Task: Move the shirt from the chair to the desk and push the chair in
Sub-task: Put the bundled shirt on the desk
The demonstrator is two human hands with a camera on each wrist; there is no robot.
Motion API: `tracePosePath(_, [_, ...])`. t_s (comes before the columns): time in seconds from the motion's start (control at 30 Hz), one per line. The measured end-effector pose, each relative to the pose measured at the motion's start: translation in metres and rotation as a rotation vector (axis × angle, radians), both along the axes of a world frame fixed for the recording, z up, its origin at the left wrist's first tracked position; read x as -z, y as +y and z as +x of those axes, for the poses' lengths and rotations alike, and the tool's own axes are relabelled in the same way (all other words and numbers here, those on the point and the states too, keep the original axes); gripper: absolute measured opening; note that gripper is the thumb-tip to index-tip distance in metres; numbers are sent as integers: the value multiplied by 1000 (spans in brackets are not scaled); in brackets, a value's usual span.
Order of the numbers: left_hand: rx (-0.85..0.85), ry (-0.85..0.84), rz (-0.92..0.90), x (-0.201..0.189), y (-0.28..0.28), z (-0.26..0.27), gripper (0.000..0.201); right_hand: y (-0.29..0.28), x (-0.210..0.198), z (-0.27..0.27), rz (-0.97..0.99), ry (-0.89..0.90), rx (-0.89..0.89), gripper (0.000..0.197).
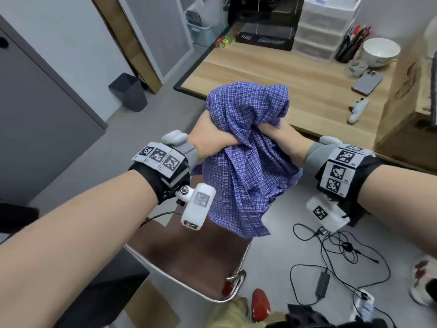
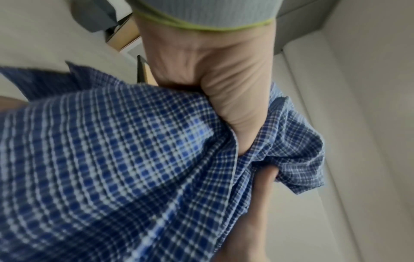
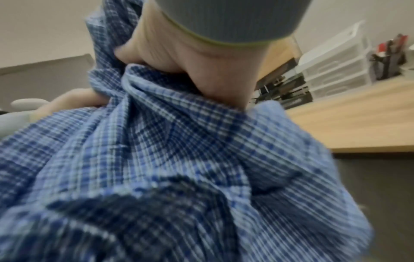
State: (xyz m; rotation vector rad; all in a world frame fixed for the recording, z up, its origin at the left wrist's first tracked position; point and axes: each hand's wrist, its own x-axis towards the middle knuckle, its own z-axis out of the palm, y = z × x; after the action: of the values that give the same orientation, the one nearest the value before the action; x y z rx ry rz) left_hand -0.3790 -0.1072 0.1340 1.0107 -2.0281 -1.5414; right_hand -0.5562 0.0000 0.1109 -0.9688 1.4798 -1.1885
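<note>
A blue checked shirt [image 1: 246, 147] hangs bunched in the air above the brown chair seat [image 1: 189, 252], close to the near edge of the wooden desk [image 1: 283, 74]. My left hand [image 1: 210, 138] grips a fistful of its cloth from the left, and my right hand [image 1: 281, 136] grips it from the right. In the left wrist view the shirt [image 2: 134, 159] fills the frame under my left hand [image 2: 215, 92], fingers buried in the folds. The right wrist view shows my right hand [image 3: 190, 70] clenched in the shirt [image 3: 179, 168], the desk [image 3: 349, 117] beyond it.
On the desk stand a white bowl [image 1: 380, 52], a pen holder [image 1: 350, 47], clear drawers [image 1: 324, 27], a phone [image 1: 367, 82] and a cardboard box [image 1: 411, 110]. Cables [image 1: 335, 263] lie on the floor right of the chair; a grey bin [image 1: 130, 92] stands far left.
</note>
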Motion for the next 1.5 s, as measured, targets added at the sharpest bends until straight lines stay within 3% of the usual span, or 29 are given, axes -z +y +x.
tracePosePath(0.07, [-100,66,94,6,-15,-3,63,0,11,0,123,-131,-67,83])
tracePosePath(0.13, [-218,108,169,16,-26,-9,63,-5,18,4,134,-140,-87,114])
tracePosePath(0.17, [-271,127,188,21,-28,-13,66,-8,17,7,122,-106,-85,117])
tracePosePath(0.3, [-290,98,148,36,-23,-41,81,-32,22,17,145,86,-4,85])
tracePosePath(0.4, [-151,-3,100,38,-34,-65,64,-53,32,3,106,163,119,55])
tracePosePath(0.47, [-51,-64,116,35,-43,-74,35,-64,37,-13,90,199,150,54])
tracePosePath(0.5, [-30,-110,142,33,-49,-79,32,-71,39,-24,94,241,146,56])
tracePosePath(0.63, [2,-347,227,42,-69,-112,77,-111,49,-94,303,432,152,60])
tracePosePath(0.7, [4,-436,203,54,-84,-133,96,-138,51,-136,346,505,166,77])
tracePosePath(0.83, [-119,-501,109,81,-142,-215,79,-211,54,-240,545,776,151,80])
tracePosePath(0.93, [-153,-424,-49,91,-174,-263,110,-251,55,-280,555,907,171,57])
tracePosePath(1.03, [-126,-378,-188,101,-201,-319,114,-282,74,-319,521,1165,48,73])
tracePosePath(1.13, [-112,-430,-231,112,-223,-356,110,-299,96,-334,512,1240,87,65])
tracePosePath(1.3, [56,-701,-240,153,-242,-375,104,-285,165,-347,642,1301,-201,135])
tracePosePath(1.5, [176,-907,-406,197,-261,-397,99,-280,204,-372,713,1306,-344,160])
